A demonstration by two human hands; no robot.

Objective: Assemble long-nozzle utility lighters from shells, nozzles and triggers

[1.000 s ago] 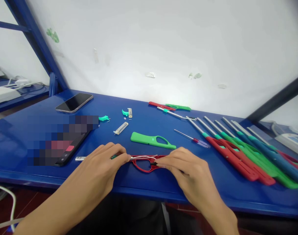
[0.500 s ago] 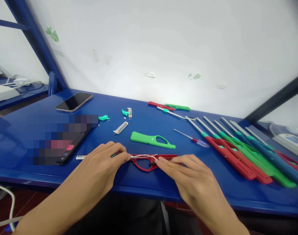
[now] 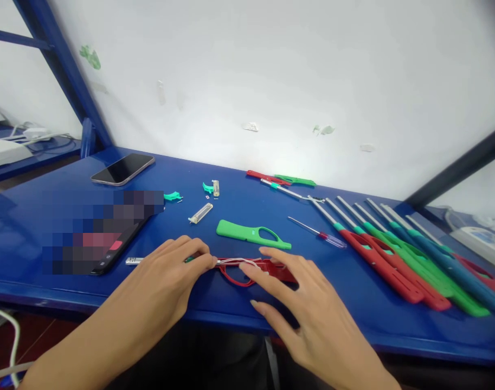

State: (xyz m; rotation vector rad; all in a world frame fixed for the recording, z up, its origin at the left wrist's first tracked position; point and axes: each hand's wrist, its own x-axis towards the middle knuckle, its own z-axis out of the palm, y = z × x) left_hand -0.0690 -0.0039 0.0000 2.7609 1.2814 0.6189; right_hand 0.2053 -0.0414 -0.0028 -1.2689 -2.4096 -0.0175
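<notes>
A red half-shell of a long-necked lighter (image 3: 277,269) lies near the table's front edge, its inner side up, with thin pale wires (image 3: 239,261) along it. My left hand (image 3: 178,265) is closed, thumb and fingertips pinching the lighter's metal tube (image 3: 134,261) at the shell's narrow end. The tube's slotted tip sticks out left of the hand; its middle is hidden. Over the shell's handle my right hand (image 3: 304,292) has its fingers spread, one fingertip by the wires; touching or not, I cannot tell. Behind the hands lies a loose green half-shell (image 3: 247,233).
Several assembled lighters (image 3: 393,254) lie in a row at the right, beside a screwdriver (image 3: 322,235). Clear fuel tanks (image 3: 201,213) and teal triggers (image 3: 173,196) are scattered left of centre. Two phones (image 3: 123,169) are at the left. More lighter parts (image 3: 267,177) lie by the wall.
My right hand has loosened from the red shell; its fingers have spread, the thumb dropping away toward the table edge. My left hand stays at the tube.
</notes>
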